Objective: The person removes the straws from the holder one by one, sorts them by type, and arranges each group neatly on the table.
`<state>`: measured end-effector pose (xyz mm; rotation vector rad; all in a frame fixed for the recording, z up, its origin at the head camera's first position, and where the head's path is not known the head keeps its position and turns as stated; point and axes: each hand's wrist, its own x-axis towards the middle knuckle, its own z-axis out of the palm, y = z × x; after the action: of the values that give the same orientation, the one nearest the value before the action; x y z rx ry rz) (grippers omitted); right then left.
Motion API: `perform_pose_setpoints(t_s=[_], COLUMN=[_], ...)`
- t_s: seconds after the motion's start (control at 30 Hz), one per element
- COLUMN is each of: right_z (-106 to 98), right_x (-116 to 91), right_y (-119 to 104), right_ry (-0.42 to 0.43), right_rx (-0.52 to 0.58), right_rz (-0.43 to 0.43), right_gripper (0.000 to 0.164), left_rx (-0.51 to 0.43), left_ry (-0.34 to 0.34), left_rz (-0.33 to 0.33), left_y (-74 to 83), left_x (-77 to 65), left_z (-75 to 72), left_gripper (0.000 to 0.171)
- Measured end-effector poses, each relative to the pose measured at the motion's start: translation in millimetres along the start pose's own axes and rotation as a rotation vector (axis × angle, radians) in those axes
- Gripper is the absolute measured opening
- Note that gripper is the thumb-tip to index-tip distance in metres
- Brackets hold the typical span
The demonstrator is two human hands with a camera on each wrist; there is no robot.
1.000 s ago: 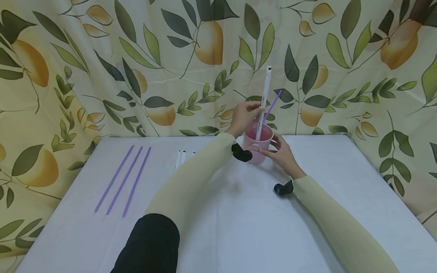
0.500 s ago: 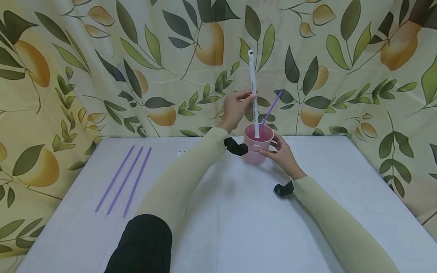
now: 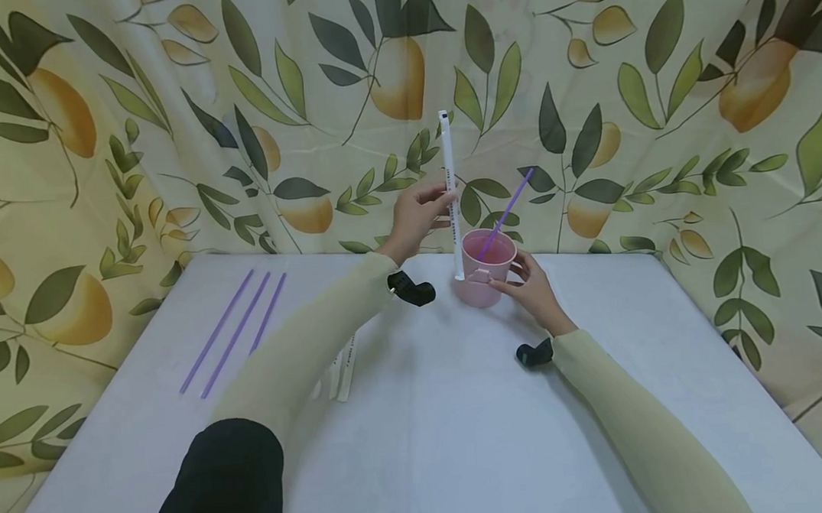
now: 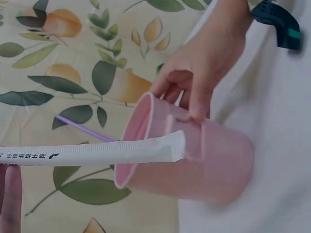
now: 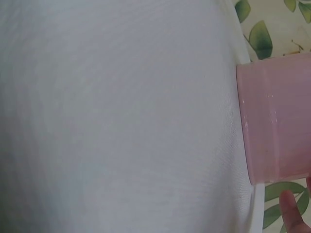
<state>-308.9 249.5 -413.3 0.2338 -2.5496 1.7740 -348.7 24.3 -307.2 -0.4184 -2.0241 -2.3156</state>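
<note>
My left hand [image 3: 416, 216] pinches a paper-wrapped straw [image 3: 450, 193] upright, just left of the pink cup [image 3: 477, 292]. Printed lettering runs along its white wrapper, and the flat lower end overlaps the cup's side in the left wrist view. Thumb and fingers of my right hand [image 3: 533, 291] hold the cup by its right side, near the small handle-like tab [image 3: 479, 276]. Inside the cup leans a purple straw [image 3: 512, 206], its top sticking out to the right. The right wrist view shows the cup's lower wall [image 5: 277, 116] and a fingertip [image 5: 289, 208].
On the white-covered table [image 3: 460, 438], purple straws [image 3: 228, 333] lie side by side at the left, one partly behind my left sleeve. Several wrapped straws [image 3: 345, 370] lie under that forearm, mostly hidden. A fruit-patterned cloth [image 3: 351, 137] hangs behind the table.
My left hand has lifted the wrapped straw out of the cup and carried it left, to outside the rim. My right hand and the cup have stayed in place.
</note>
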Motion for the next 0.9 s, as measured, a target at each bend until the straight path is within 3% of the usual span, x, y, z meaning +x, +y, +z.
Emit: perform_pose_setpoints(t_s=[0.27,0.7,0.9], right_z=[0.2,1.2,0.7], right_x=[0.7,2.5,1.8], right_y=[0.7,0.3,0.6], right_ry=[-0.002,0.003,0.008], right_rx=[-0.005,0.002,-0.004], right_rz=[0.0,-0.008,-0.002], right_gripper=[0.082,0.081,0.081], left_rx=[0.113,0.183,0.252], left_ry=[0.002,-0.011,-0.024], left_rz=[-0.069,-0.139,-0.201], left_y=[-3.8,-4.6,-9.5], left_x=[-18.5,-50.5,-69.5], left_z=[-19.3,-50.3,-68.4], left_gripper=[0.033,0.031,0.03])
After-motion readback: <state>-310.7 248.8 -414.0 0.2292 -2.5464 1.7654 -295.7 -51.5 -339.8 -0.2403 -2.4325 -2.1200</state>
